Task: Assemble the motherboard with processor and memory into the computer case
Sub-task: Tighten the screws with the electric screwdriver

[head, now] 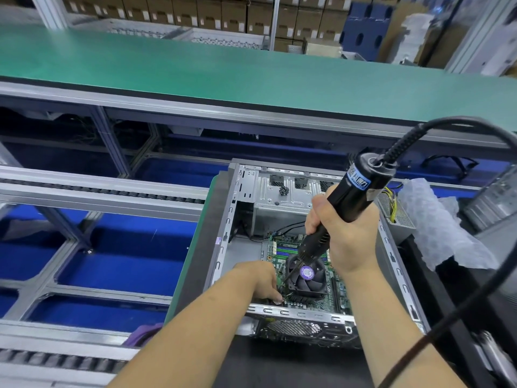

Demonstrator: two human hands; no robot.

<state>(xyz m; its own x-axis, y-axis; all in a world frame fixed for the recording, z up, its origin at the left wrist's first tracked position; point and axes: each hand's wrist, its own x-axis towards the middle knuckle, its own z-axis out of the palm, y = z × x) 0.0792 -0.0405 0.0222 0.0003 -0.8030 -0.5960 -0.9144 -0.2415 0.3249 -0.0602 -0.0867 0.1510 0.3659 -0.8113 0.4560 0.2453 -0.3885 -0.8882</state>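
An open grey computer case [223, 256] lies on its side on a dark mat. Inside it sits the green motherboard [279, 249] with memory sticks and a black cooler fan [307, 278] that has a purple label. My right hand [344, 233] grips a black electric screwdriver [355, 191], tilted so that its tip points down at the board beside the fan. My left hand [260, 278] reaches into the case at the board's near left corner, and its fingertips pinch something small next to the screwdriver tip; I cannot make out what it is.
A black cable [461, 301] runs from the screwdriver's top and loops down at the right. Crumpled bubble wrap [439, 228] lies right of the case. A green conveyor belt [223, 68] crosses behind. Aluminium roller rails [98, 191] over blue panels fill the left. Cardboard boxes are stacked far back.
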